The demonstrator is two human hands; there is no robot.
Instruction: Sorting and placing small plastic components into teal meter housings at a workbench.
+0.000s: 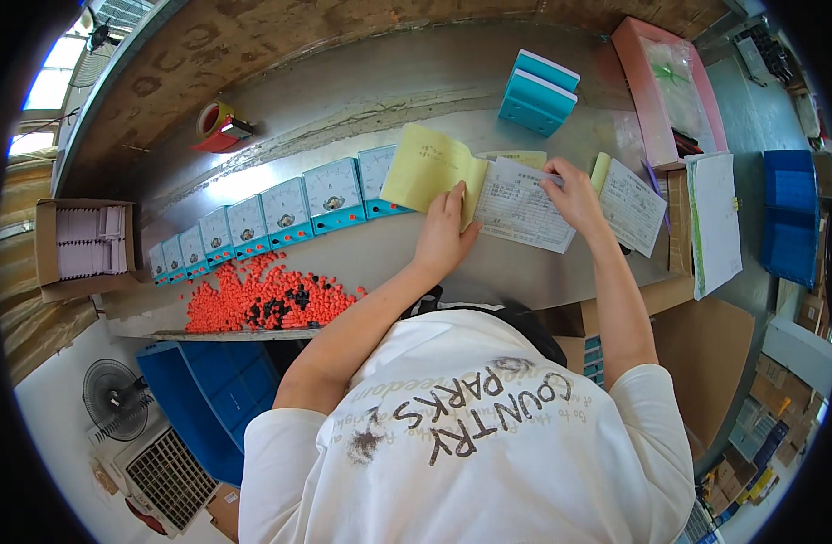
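A form pad lies on the bench in front of me, its yellow sheet (429, 172) folded out to the left and its white printed form (525, 207) to the right. My left hand (447, 231) rests on the yellow sheet near the fold, fingers stretched out and thumb apart. Over the upper right of the white form, my right hand (574, 197) is closed around a slim bluish-grey pen (554, 179), partly hidden by the fingers. To the right lies a second form pad (631, 201) with handwriting on it. Left of my left hand stands a row of turquoise dial meters (284, 210).
Loose red caps (225, 299) with some black ones pile at the bench's front left. A tape roll (214, 121) and two turquoise cases (538, 93) sit farther back. A pink box (626, 54) stands far right, a carton (48, 245) far left. Blue bins (194, 381) flank the bench.
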